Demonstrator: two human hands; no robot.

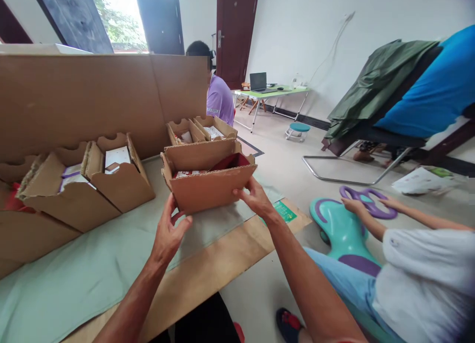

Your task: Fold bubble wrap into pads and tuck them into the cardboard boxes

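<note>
A brown cardboard box [213,187] with an open top is between my two hands, tilted a little at the near edge of the green cloth. Inside it are a dark red item [233,161] and a red-and-white packet [189,173]. My left hand [168,231] has its fingers against the box's left end, its thumb standing away from the front wall. At the lower right corner, my right hand [255,198] grips the box, thumb on the front. Whether the base touches the cloth I cannot tell.
More open cardboard boxes [122,184] holding packets line the left and back. Behind them rises a tall cardboard panel [92,98]. Green cloth [92,269] covers the table. To my right, a person in white [426,264] sits on a turquoise ride-on toy [341,234]; another person in purple [219,98] is beyond.
</note>
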